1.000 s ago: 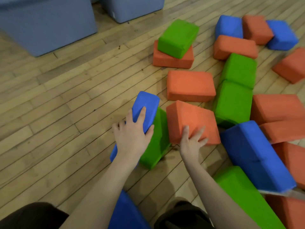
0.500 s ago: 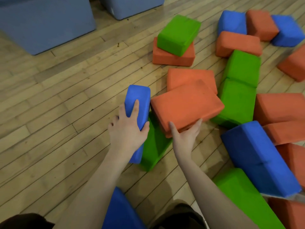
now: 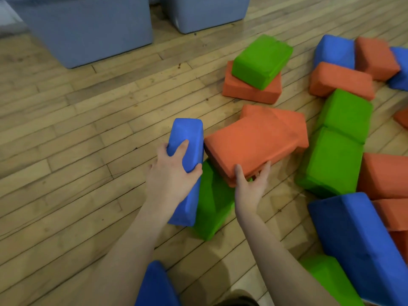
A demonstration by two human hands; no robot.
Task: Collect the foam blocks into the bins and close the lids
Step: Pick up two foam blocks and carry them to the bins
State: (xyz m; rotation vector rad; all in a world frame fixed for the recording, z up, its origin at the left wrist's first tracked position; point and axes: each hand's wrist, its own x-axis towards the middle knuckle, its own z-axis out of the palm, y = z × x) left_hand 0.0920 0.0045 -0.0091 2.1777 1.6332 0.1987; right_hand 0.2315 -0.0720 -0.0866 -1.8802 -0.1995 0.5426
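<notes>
On the near floor, you are gripping a blue block with your left hand, your right hand pinching an orange block by its near edge, probably to carry both to the far bins.

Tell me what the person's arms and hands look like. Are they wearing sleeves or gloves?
No gloves and no sleeves in view. The left hand and right hand are bare, and both forearms are bare as far as the picture shows. No rings, watch or bracelets show.

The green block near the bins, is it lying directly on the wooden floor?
No, the green block lies tilted on top of an orange block, which itself rests on the wooden floor.
</notes>
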